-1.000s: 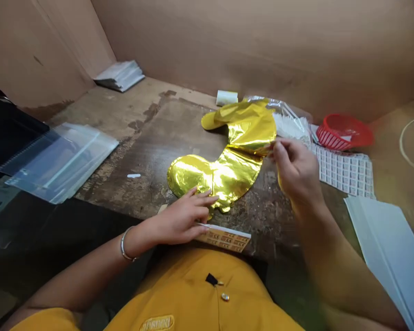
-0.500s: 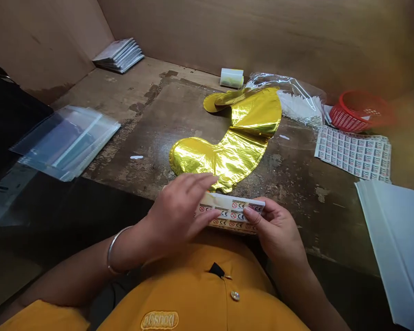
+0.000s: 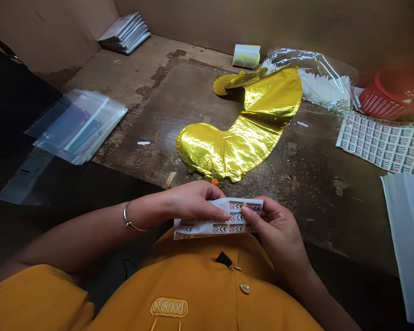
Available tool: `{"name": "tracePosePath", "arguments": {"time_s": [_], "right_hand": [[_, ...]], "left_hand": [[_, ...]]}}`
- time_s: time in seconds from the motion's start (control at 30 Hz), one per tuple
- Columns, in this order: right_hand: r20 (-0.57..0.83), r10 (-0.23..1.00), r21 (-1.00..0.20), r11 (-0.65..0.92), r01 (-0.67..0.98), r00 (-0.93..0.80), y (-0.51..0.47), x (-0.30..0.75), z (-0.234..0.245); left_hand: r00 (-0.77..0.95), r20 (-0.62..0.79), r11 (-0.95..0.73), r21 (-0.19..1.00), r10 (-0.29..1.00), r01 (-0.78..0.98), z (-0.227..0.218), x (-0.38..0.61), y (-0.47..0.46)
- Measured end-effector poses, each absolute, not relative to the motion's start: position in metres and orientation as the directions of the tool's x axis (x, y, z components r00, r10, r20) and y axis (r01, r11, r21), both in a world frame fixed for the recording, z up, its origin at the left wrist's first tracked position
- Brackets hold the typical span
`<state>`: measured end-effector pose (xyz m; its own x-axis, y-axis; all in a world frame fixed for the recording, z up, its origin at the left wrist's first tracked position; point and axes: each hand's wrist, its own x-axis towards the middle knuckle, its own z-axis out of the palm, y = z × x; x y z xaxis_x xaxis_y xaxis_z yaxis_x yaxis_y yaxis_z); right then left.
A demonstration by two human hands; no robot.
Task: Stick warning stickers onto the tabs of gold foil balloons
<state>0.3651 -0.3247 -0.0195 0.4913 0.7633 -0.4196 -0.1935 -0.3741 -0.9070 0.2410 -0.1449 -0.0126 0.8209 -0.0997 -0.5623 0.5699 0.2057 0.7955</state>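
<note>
Between my two hands, close to my body at the table's front edge, is a folded sticker sheet (image 3: 236, 228) printed with rows of CE labels. My left hand (image 3: 200, 202) grips its upper left part, thumb across the front and fingers behind. At the right end my right hand (image 3: 276, 225) pinches the sheet, thumb on the printed face. Just beyond lies a flat gold foil balloon (image 3: 251, 142), curved and creased, its upper end folded over. A small orange spot (image 3: 214, 181) shows at its near edge.
Clear plastic sleeves (image 3: 86, 124) lie at the left edge, and a stack of packets (image 3: 126, 33) sits in the back corner. On the right are a bag of white sticks (image 3: 326, 89), a red basket (image 3: 382, 99), another sticker sheet (image 3: 382, 142) and white card sheets (image 3: 409, 230).
My left hand has come down from above the sticker sheet and closed on it. The sheet's left end now shows below that hand. The whole view has shifted slightly.
</note>
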Motion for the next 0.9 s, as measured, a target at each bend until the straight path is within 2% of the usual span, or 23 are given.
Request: {"name": "tracePosePath", "arguments": {"time_s": [0.07, 0.13, 0.2, 0.27, 0.3, 0.37, 0.43, 0.6, 0.67, 0.9], "right_hand": [[-0.422, 0.77, -0.906, -0.384, -0.18, 0.478, -0.326, 0.365, -0.02], [-0.304, 0.77, -0.936, -0.35, -0.026, 0.561, -0.327, 0.366, -0.018], [0.036, 0.738, -0.895, -0.276, 0.35, 0.674, -0.329, 0.369, -0.014], [0.396, 0.735, -0.655, -0.194, 0.73, 0.55, -0.329, 0.372, -0.008], [0.484, 0.764, -0.523, -0.138, 0.841, 0.427, -0.328, 0.373, -0.006], [0.502, 0.837, -0.375, -0.018, 0.927, 0.219, -0.326, 0.373, -0.004], [0.469, 0.872, -0.349, 0.037, 0.936, 0.14, -0.324, 0.372, -0.004], [0.439, 0.882, -0.39, 0.018, 0.921, 0.169, -0.32, 0.369, -0.008], [0.431, 0.883, -0.392, 0.001, 0.92, 0.183, -0.32, 0.369, -0.008], [0.4, 0.896, -0.35, -0.042, 0.936, 0.19, -0.321, 0.366, -0.006]], "left_hand": [[0.813, -0.574, 0.227, 0.782, -0.1, 0.58, -0.012, 0.24, -0.147], [0.804, -0.588, 0.227, 0.775, -0.086, 0.59, -0.01, 0.24, -0.147], [0.795, -0.603, 0.215, 0.77, -0.063, 0.601, -0.01, 0.241, -0.148], [0.787, -0.616, 0.2, 0.767, -0.04, 0.61, -0.01, 0.242, -0.149], [0.785, -0.618, 0.195, 0.767, -0.032, 0.611, -0.011, 0.243, -0.15], [0.793, -0.61, 0.186, 0.777, -0.02, 0.602, -0.013, 0.244, -0.151], [0.812, -0.584, 0.174, 0.798, -0.014, 0.577, -0.017, 0.243, -0.151], [0.852, -0.514, 0.262, 0.813, -0.097, 0.52, -0.024, 0.24, -0.149], [0.859, -0.505, 0.275, 0.816, -0.09, 0.509, -0.023, 0.239, -0.15], [0.869, -0.494, 0.145, 0.86, -0.009, 0.49, -0.012, 0.24, -0.161]]}}
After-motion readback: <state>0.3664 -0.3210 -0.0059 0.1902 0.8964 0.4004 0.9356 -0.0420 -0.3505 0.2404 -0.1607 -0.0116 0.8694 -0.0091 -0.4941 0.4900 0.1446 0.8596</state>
